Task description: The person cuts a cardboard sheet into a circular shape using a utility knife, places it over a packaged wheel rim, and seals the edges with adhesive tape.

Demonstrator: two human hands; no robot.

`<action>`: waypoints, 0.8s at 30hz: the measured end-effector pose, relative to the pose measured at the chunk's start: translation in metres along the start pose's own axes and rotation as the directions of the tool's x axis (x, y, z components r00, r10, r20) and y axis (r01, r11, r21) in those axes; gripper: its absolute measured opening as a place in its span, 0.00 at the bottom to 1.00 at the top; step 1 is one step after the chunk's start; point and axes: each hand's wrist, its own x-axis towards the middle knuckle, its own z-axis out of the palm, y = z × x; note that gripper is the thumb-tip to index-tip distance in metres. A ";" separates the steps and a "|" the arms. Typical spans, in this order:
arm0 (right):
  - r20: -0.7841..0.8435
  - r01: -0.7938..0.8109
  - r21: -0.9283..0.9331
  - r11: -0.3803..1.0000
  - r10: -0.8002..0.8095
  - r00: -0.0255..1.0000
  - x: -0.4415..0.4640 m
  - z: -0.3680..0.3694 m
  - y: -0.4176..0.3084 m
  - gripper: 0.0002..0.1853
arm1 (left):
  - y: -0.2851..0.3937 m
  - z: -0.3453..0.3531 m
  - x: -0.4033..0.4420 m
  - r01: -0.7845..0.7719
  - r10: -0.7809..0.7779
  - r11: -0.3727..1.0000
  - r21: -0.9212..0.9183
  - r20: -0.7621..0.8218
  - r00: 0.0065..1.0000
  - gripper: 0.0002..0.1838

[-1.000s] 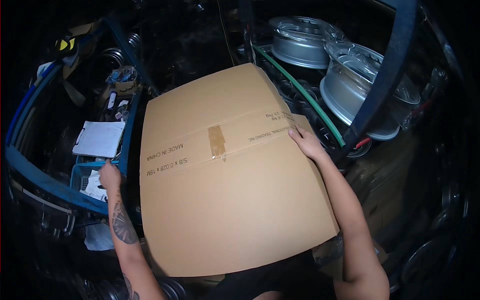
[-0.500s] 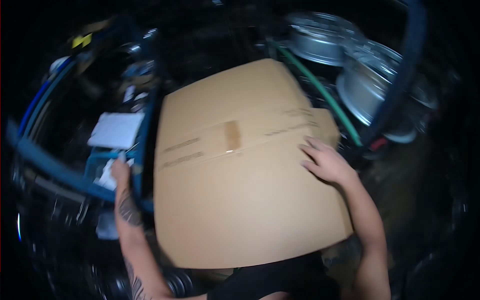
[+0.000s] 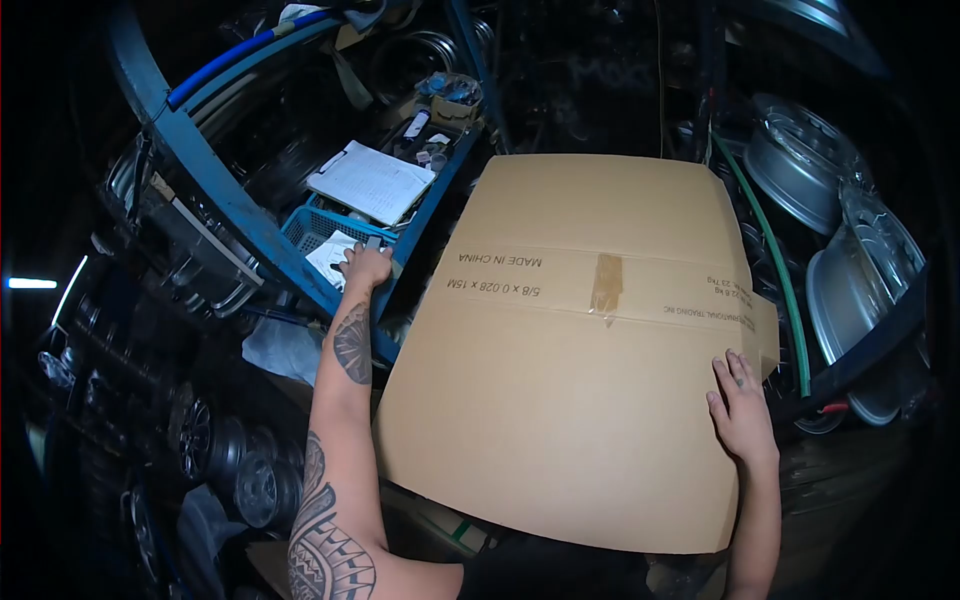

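Left hand (image 3: 368,266) curled at basket (image 3: 308,226), cardboard's (image 3: 560,410) 10 o'clock, can't tell if gripping; clipboard (image 3: 370,183) at hand's 12. Right hand (image 3: 744,415) spread flat, cardboard's 4 o'clock.

Smooth matt cardboard sheet (image 3: 550,420), glossy tape (image 3: 607,283), plastic basket (image 3: 310,228), shiny metal wheel rims (image 3: 845,290)

The head view swings left, bringing more wheel rims (image 3: 268,492) into sight at the near left. The right hand (image 3: 742,412), earlier beside the printing (image 3: 668,310) on the cardboard (image 3: 550,420), now lies nearer, fingers extended; the left hand's (image 3: 368,266) bunched fingers spread beside the papers (image 3: 328,262).
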 end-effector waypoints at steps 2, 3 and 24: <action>-0.020 0.000 -0.022 1.000 -0.001 1.000 -0.003 0.008 0.000 0.30 | -0.002 0.013 0.003 -0.036 0.036 0.999 0.006 -0.026 0.999 0.32; -0.031 0.002 -0.032 0.999 -0.003 1.000 -0.004 0.011 0.001 0.30 | -0.006 0.014 0.002 -0.045 0.045 0.999 0.012 -0.042 0.998 0.33; -0.015 0.018 -0.103 0.994 -0.020 1.000 -0.003 0.006 0.004 0.30 | 0.013 0.002 -0.044 -0.156 0.171 0.983 0.097 -0.165 0.971 0.18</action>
